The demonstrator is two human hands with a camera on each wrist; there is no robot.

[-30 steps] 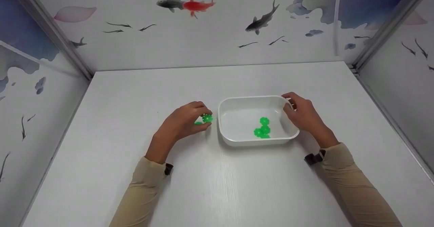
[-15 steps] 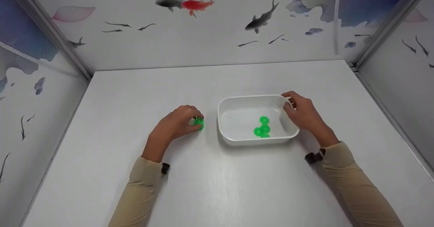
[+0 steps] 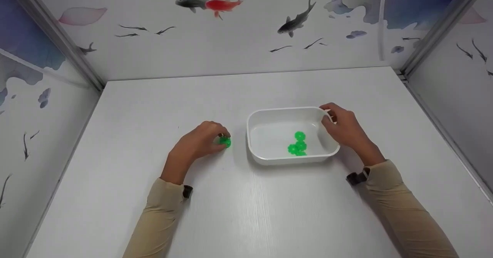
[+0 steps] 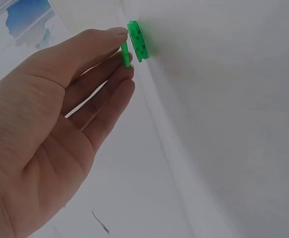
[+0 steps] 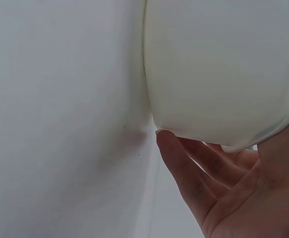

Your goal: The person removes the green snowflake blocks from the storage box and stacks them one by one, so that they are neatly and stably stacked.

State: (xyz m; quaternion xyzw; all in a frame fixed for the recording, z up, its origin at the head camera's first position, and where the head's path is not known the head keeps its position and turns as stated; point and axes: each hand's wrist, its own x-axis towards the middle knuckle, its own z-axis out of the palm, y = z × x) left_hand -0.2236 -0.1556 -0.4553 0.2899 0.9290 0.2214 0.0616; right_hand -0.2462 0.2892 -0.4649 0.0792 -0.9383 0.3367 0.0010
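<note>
My left hand (image 3: 201,139) is left of the white plastic tub (image 3: 265,159), low over the table. Its thumb and fingertips pinch a thin green flower-shaped plastic disc (image 4: 125,55). Right beside that, against the tabletop, lies a thicker notched green piece (image 4: 138,41), seen edge-on in the left wrist view. With my right hand (image 3: 344,131) I grip the tub's right end, thumb over the rim and fingers along the outside. In the right wrist view those fingers (image 5: 177,163) press against the tub's outer wall (image 5: 219,74). Inside the tub, several green flower-shaped discs (image 3: 300,145) lie together near the front wall.
The white tabletop (image 3: 238,215) runs back to a panel (image 3: 246,46) printed with fish and petals. Side panels (image 3: 454,92) close off the left and right. A dark strap piece (image 3: 356,178) shows at my right wrist, another (image 3: 187,191) at my left.
My left hand has moved left and slightly toward me, away from the tub, with the green disc in its fingers. The right hand and the tub have stayed in place.
</note>
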